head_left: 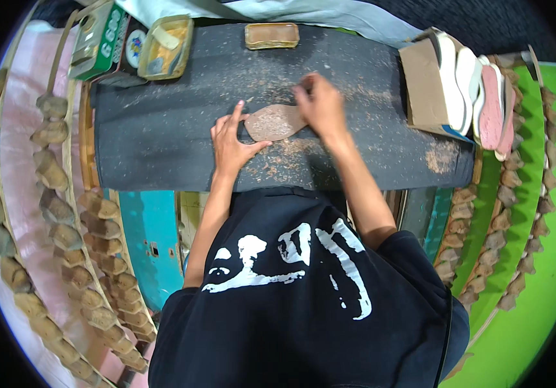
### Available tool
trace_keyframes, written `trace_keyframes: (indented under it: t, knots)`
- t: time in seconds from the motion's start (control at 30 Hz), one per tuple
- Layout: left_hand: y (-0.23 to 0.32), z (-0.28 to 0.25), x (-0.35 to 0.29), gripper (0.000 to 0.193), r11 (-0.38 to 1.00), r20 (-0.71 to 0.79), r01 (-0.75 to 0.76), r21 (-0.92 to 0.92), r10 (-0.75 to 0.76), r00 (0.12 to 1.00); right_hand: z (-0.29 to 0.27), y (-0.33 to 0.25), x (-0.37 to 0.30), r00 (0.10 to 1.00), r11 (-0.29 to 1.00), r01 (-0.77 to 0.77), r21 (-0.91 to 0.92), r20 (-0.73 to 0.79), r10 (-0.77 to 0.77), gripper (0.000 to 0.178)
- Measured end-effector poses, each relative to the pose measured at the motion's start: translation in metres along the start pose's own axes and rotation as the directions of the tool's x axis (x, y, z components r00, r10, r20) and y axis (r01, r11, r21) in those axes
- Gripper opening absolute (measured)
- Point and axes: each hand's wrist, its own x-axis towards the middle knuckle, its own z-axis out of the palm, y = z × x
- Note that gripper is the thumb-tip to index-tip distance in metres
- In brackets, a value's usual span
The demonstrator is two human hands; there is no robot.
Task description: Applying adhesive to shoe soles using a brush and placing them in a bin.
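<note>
On dark-grey tabletop (161, 142): mottled brown sole-shaped piece (273, 123), pale-flecked; left hand (231, 140) splayed against edge; right hand (322, 108) curled over end, grip unclear.

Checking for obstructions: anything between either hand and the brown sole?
Nothing visible at the left hand: its thumb and fingers are at the brown sole's edge. The right hand covers the sole's right end; anything beneath its fingers is hidden. Scattered shavings lie around on the dark tabletop.
</note>
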Motion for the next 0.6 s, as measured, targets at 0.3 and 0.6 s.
trace_keyframes:
  t: [0.3, 0.6]
  knots:
    - [-0.002, 0.004, 0.003, 0.133, 0.999, -0.022, 0.020, -0.035, -0.021, 1.000, 0.004, -0.002, -0.019, 0.942, 0.972, -0.226, 0.066, 0.267, 0.201, 0.029]
    - [-0.004, 0.005, -0.002, 0.133, 1.000, -0.006, -0.001, 0.002, 0.001, 1.000, -0.006, -0.012, -0.028, 0.960, 0.981, -0.073, 0.179, 0.280, 0.020, 0.024]
